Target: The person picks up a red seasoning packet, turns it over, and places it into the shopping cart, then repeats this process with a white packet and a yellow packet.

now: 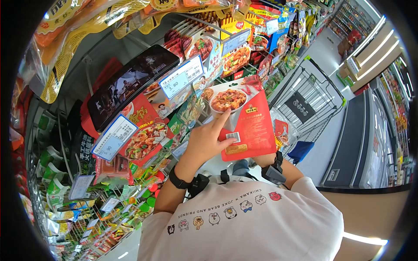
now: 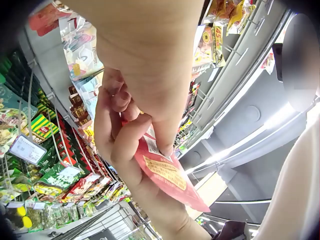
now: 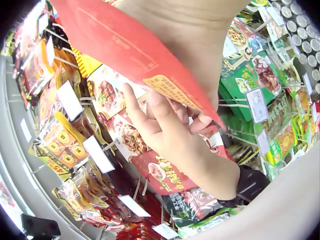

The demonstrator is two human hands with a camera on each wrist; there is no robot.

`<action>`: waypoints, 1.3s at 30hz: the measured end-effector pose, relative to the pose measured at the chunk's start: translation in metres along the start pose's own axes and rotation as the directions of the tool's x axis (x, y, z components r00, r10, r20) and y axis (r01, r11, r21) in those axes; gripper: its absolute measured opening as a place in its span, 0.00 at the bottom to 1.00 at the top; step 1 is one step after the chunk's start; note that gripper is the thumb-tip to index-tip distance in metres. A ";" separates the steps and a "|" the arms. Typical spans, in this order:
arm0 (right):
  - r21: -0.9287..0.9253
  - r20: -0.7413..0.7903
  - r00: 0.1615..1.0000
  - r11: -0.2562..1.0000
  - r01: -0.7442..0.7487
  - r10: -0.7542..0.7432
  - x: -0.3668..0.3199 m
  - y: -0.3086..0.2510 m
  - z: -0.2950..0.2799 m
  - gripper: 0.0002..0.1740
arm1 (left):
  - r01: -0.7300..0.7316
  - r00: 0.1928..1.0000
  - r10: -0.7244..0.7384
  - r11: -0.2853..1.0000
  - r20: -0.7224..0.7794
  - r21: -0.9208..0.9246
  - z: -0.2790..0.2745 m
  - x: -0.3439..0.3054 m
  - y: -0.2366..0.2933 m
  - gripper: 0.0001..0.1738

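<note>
A red food packet (image 1: pixel 250 126) with a dish picture and a barcode is held up before the chest. My right hand (image 3: pixel 195 35) holds it from behind; the head view hides most of that hand. Its fingers (image 2: pixel 131 140) curl at the packet's edge in the left wrist view. My left hand (image 1: pixel 206 138) lies over the packet's left side, its straight index finger touching the dish picture and its thumb stretched toward the barcode. In the right wrist view, the left hand (image 3: pixel 175 140) shows beside the packet's printed yellow block.
Shelves of hanging food packets run along the left, with price tags (image 1: pixel 183 78) on their hooks. A phone (image 1: pixel 133 85) showing a video leans among the packets. Ahead to the right stands a shopping cart (image 1: pixel 300 106), beside a long freezer case (image 1: pixel 357 135).
</note>
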State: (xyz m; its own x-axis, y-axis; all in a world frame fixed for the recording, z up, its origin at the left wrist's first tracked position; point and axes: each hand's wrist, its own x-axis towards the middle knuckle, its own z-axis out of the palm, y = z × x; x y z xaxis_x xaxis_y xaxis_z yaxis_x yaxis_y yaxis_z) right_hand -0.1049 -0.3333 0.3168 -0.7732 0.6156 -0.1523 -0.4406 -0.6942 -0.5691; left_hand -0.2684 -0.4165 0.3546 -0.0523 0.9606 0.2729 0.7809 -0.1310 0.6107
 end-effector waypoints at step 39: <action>0.104 0.051 0.983 0.978 -0.179 0.174 0.015 0.036 -0.025 0.17 | 0.033 0.998 -0.054 0.829 -0.020 -0.558 -0.020 -0.032 -0.020 0.23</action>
State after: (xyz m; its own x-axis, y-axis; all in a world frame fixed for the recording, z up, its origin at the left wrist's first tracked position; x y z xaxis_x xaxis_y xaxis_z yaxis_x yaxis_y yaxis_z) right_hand -0.1212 -0.3400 0.2737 -0.8605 0.4652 -0.2075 -0.3402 -0.8280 -0.4457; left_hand -0.2949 -0.4493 0.3488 -0.1066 0.9611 0.2547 0.2979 -0.2135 0.9304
